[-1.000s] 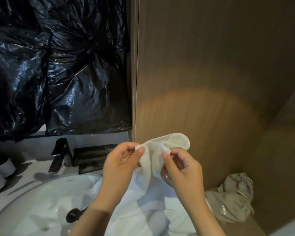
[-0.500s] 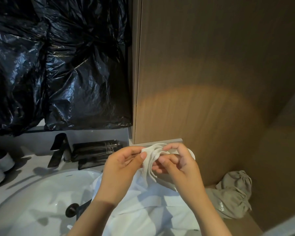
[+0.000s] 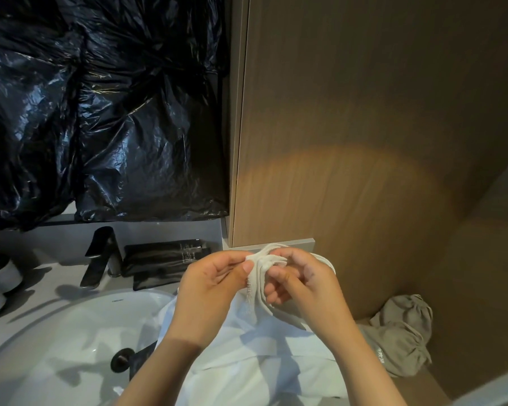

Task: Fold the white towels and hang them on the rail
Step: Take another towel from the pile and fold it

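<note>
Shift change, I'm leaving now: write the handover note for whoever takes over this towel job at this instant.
Left hand: pinches the bunched top edge of the white cloth towel.
Right hand: fingers curled round the same gathered edge.
Towel: held up just right of the round white sink basin; its lower part hangs between the wrists.
Done: no finished fold visible, nothing hung.
Left: fold it flat, then hang it; no rail is in view.
</note>
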Available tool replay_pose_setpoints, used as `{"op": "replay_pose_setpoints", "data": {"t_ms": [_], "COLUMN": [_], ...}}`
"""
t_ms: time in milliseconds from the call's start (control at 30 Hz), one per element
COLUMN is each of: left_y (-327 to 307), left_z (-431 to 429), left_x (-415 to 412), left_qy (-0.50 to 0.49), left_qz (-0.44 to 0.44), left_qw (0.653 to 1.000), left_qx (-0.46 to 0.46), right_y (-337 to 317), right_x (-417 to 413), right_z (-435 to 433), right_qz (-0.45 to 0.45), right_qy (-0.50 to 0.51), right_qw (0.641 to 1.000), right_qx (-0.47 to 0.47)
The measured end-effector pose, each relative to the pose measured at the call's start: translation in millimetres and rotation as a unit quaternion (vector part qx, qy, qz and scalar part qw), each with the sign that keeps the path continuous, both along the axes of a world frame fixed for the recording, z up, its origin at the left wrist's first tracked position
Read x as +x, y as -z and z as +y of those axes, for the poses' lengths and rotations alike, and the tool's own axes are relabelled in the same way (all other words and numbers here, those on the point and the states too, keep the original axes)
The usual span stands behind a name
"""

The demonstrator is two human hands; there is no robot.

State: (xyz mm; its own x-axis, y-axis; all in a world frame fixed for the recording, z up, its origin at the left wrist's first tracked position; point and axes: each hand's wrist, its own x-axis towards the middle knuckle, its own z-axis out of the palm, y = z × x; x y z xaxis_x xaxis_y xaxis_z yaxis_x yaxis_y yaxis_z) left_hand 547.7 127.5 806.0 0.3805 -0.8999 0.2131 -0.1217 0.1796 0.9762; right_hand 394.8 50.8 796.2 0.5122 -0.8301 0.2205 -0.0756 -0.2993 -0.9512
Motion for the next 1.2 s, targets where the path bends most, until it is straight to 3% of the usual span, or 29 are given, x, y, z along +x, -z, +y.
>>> {"op": "replay_pose_setpoints", "data": {"t_ms": [233,600,1200], "left_y": [-3,-10,-16], "left_z": [-2,-4,8], "left_x": [2,6,4], "left_qy": [-0.009,-0.055,-0.004], "left_qz": [0.029,0.097,-0.04], "left_qw": [0.999,0.994,0.997], "left_qx": [-0.008,-0.022,-0.059], "right_y": [-4,-24,-28], "right_x": [-2,-4,9], "right_z": [0,8,16], "right_qz": [0.025,0.034,0.007], "right_qy": [0.048,0.024,0.044], "right_qw": [0.994,0.99,0.992], "right_qx": [-0.097,-0.133,-0.116]}}
